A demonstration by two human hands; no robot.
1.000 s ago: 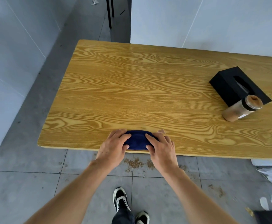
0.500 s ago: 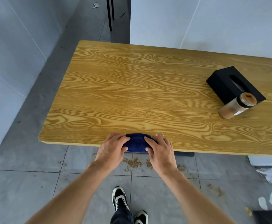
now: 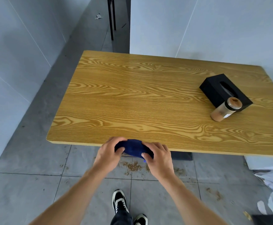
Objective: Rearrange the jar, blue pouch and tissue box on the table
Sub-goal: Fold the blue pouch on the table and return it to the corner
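Blue soft fabric pouch (image 3: 133, 148) sits at the near edge of the yellow wood-grain table (image 3: 132, 98), gripped between the left hand (image 3: 110, 151) and right hand (image 3: 159, 155). Far right, an upright clear jar of brown powder (image 3: 225, 109) stands just beside the black tissue box (image 3: 225, 91).

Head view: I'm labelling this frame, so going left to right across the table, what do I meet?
left hand → blue pouch → right hand → jar; the tissue box overlaps the jar, so it is left unplaced.
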